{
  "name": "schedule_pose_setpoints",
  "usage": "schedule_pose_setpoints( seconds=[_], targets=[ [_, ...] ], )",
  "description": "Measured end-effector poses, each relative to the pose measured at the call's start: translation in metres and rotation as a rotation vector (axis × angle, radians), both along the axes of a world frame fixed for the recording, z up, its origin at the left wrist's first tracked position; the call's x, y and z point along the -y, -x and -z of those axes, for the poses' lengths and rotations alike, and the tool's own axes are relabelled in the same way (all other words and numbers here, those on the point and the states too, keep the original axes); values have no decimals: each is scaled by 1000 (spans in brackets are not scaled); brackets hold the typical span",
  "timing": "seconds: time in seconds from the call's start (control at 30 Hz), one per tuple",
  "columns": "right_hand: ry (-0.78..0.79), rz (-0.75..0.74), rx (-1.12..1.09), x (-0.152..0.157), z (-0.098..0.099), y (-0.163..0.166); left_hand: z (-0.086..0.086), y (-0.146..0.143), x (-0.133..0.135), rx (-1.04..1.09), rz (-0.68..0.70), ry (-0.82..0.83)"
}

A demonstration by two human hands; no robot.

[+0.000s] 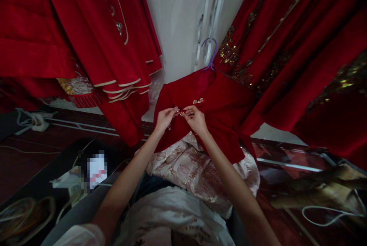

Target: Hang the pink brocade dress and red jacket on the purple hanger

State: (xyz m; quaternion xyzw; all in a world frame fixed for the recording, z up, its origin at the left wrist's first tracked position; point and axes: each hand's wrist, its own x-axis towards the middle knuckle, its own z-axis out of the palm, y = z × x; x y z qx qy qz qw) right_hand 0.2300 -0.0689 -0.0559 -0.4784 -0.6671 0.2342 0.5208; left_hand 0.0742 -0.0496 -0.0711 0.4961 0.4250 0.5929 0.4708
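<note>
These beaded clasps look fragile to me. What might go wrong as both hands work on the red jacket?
The left hand and right hand pinch one beaded clasp; a hard tug might snap beads off. The red jacket hangs on a thin purple hanger, so pulling may slip it off.

There is one view, from the person's head. It looks forward and down along both forearms to the left hand (164, 119) and the right hand (197, 119), which are near and in the middle. It faces a white wall (174, 16); red dresses (86, 28) hang on both sides.
</note>
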Motion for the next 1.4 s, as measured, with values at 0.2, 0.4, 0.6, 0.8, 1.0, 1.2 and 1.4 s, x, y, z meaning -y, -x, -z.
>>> schedule_pose_setpoints(
  seconds=[0.2, 0.4, 0.6, 0.8, 1.0, 1.2, 1.4],
  targets=[
    [-51, 37, 22, -4, 2, 11, -2, 4, 0, -114, 21, -109],
    [-120, 95, 101, -3, 2, 15, 1, 5, -4, -215, -24, -144],
    [-96, 58, 98, -2, 0, 11, 3, 10, -6, -272, 68, -197],
    [125, -138, 41, 19, 0, -34, 15, 19, 46, -631, -19, -424],
    [334, -230, 209, 50, 0, -78, 54, 27, 87, -944, -187, -444],
    [322, -117, 352, 47, 14, -66, 44, 27, 83, -745, -24, -378],
    [323, -186, 315, 41, 22, -56, 26, 9, 101, -628, 145, -390]
  ],
)
